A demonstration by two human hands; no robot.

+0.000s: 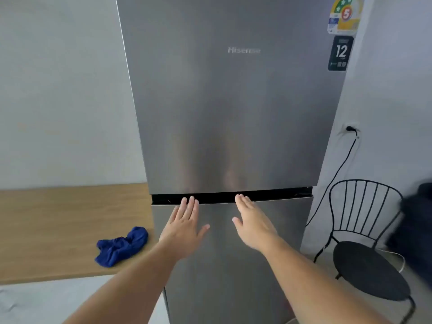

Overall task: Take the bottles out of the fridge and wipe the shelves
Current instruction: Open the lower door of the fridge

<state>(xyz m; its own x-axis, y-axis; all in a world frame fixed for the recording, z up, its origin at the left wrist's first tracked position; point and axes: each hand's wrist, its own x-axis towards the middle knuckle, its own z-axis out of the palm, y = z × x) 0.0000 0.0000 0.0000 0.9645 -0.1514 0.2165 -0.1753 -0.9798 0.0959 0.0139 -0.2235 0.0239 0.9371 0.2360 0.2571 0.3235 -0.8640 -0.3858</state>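
Note:
A tall silver fridge (233,108) fills the middle of the view with both doors closed, so its shelves and any bottles are hidden. A dark gap (217,197) separates the upper door from the lower one. My left hand (184,228) is spread flat against the lower door, fingertips at the gap. My right hand (253,224) is held out beside it, fingers together and reaching the same gap. Neither hand holds anything. A crumpled blue cloth (121,246) lies on the wooden counter (58,230) left of the fridge.
A black metal chair (367,258) stands close to the fridge's right side. A black power cord (336,174) runs down from a wall socket (349,129). A dark blurred object (418,230) sits at the right edge. White wall lies behind the counter.

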